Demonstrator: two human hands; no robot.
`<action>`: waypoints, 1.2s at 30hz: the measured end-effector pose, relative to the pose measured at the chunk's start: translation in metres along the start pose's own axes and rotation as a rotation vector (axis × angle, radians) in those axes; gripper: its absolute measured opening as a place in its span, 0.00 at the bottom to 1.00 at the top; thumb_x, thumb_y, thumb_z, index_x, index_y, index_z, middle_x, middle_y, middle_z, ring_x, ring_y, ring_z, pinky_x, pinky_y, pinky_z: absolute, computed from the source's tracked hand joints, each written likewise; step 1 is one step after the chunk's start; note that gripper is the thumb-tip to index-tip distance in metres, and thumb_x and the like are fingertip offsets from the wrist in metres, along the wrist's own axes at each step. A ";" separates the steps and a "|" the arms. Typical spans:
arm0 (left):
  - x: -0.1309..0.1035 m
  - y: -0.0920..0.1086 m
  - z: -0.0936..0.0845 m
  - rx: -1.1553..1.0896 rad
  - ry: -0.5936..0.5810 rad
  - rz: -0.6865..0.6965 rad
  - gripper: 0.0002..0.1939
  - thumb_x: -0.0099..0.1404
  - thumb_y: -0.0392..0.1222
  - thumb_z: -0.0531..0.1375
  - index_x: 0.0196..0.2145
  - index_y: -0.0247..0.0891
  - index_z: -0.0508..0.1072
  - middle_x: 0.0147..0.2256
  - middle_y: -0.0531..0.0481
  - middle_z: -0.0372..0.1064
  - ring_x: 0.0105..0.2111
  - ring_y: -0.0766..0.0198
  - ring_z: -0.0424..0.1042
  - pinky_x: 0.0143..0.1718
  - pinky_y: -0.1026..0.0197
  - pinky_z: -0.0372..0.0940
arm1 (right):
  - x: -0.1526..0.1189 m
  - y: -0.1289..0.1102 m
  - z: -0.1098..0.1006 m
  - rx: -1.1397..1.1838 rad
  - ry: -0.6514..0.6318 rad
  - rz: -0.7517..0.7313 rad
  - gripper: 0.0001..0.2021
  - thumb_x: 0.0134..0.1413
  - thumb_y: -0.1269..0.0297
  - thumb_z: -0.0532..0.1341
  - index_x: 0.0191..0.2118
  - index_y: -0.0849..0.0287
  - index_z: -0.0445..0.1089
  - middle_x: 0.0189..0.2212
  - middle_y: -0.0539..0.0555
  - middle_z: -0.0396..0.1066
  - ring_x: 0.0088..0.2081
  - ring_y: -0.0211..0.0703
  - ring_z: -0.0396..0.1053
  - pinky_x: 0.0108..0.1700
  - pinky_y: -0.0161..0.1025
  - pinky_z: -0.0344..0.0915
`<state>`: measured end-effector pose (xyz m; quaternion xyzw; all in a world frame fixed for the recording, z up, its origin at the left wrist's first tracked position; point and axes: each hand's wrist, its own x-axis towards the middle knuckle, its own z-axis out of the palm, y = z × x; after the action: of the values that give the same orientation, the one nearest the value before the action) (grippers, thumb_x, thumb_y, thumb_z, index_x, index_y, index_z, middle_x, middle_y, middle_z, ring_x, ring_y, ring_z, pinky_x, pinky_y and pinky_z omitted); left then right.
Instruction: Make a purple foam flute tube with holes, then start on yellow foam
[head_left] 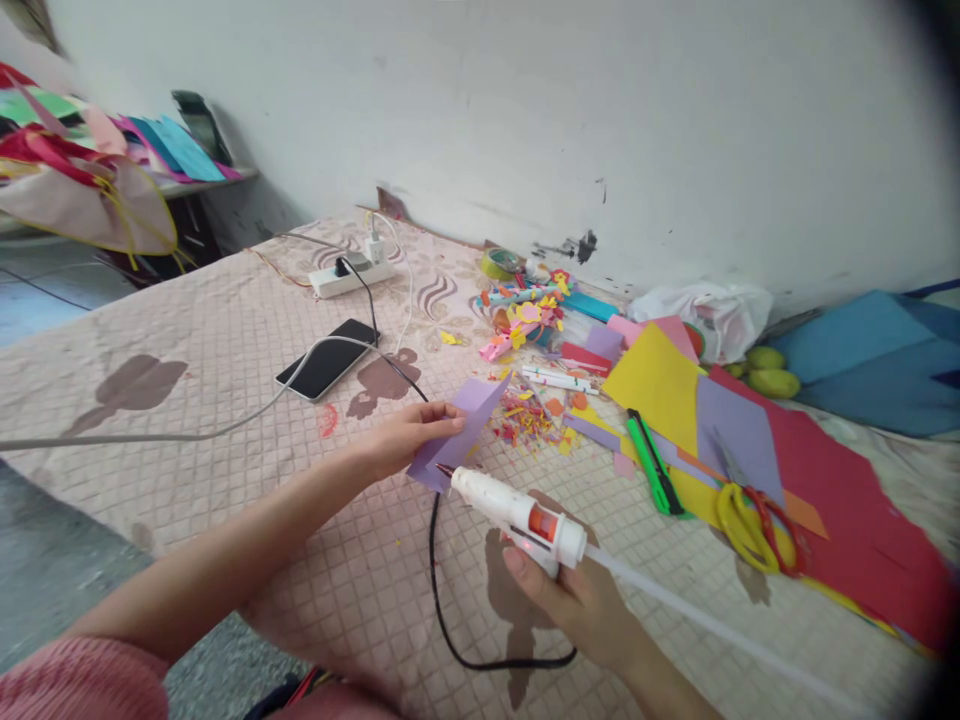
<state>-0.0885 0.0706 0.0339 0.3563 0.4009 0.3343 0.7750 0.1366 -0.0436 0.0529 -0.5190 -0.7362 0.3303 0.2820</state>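
My left hand [424,435] pinches a folded piece of purple paper [474,425] just above the patterned cover. Wrapped round the handle of a white hot glue gun [517,510] is my right hand [566,590], and a long glue stick [697,620] trails out of the gun's back end. The gun's dark nozzle points left and lies close to the lower edge of the paper; whether it touches cannot be made out. A black cord [442,610] loops below the gun. Small paper scraps [525,415] are scattered right of the purple paper.
A black phone [330,360] and a white power strip [351,278] lie at the back left, with cables crossing. On the right are a green box cutter [652,460], yellow-handled scissors [742,525] and coloured sheets [840,490]. Green fruit [772,382] sits near the wall.
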 end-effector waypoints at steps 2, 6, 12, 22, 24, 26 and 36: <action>0.000 0.000 0.000 0.014 0.008 0.012 0.19 0.48 0.46 0.70 0.34 0.35 0.70 0.27 0.54 0.70 0.23 0.72 0.68 0.24 0.70 0.61 | 0.005 -0.005 -0.001 0.006 -0.078 -0.042 0.11 0.60 0.58 0.54 0.32 0.57 0.67 0.29 0.51 0.66 0.31 0.40 0.67 0.34 0.37 0.66; 0.000 0.000 0.000 0.056 0.024 0.023 0.19 0.48 0.48 0.70 0.34 0.35 0.71 0.27 0.55 0.70 0.23 0.72 0.68 0.24 0.70 0.61 | 0.008 -0.006 0.000 0.039 -0.092 -0.062 0.10 0.60 0.59 0.54 0.31 0.57 0.65 0.28 0.49 0.63 0.30 0.40 0.65 0.32 0.38 0.64; -0.001 0.000 0.001 0.080 0.040 0.035 0.19 0.48 0.48 0.69 0.35 0.35 0.71 0.28 0.55 0.70 0.23 0.72 0.67 0.24 0.69 0.59 | 0.007 -0.004 0.004 0.016 -0.105 -0.055 0.08 0.60 0.60 0.55 0.31 0.56 0.64 0.28 0.50 0.64 0.31 0.41 0.65 0.34 0.39 0.63; -0.002 0.001 0.000 0.087 0.024 0.042 0.20 0.48 0.49 0.70 0.35 0.35 0.71 0.27 0.55 0.70 0.23 0.72 0.67 0.24 0.69 0.58 | 0.010 -0.005 0.006 -0.031 -0.074 -0.106 0.08 0.59 0.62 0.55 0.30 0.56 0.63 0.27 0.50 0.64 0.31 0.40 0.65 0.33 0.37 0.63; -0.002 0.001 0.000 0.079 0.017 0.041 0.20 0.48 0.49 0.69 0.35 0.35 0.71 0.27 0.55 0.70 0.24 0.72 0.67 0.25 0.69 0.59 | 0.010 -0.006 0.006 -0.042 -0.060 -0.111 0.08 0.59 0.62 0.55 0.30 0.56 0.63 0.27 0.50 0.64 0.31 0.40 0.66 0.33 0.38 0.63; -0.002 0.000 -0.001 0.076 0.018 0.036 0.19 0.49 0.49 0.69 0.35 0.35 0.72 0.28 0.55 0.70 0.24 0.71 0.67 0.26 0.68 0.59 | 0.010 -0.007 0.006 -0.051 -0.052 -0.114 0.08 0.59 0.62 0.55 0.30 0.56 0.62 0.27 0.50 0.64 0.30 0.40 0.66 0.32 0.37 0.63; -0.001 -0.002 -0.002 0.092 0.019 0.018 0.21 0.49 0.49 0.69 0.39 0.37 0.75 0.32 0.52 0.73 0.27 0.69 0.69 0.30 0.66 0.62 | 0.011 -0.008 0.007 -0.023 -0.033 -0.110 0.06 0.58 0.63 0.56 0.30 0.55 0.63 0.26 0.49 0.64 0.29 0.40 0.65 0.30 0.37 0.63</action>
<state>-0.0906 0.0695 0.0320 0.3917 0.4201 0.3258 0.7509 0.1231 -0.0363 0.0560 -0.4753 -0.7720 0.3143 0.2815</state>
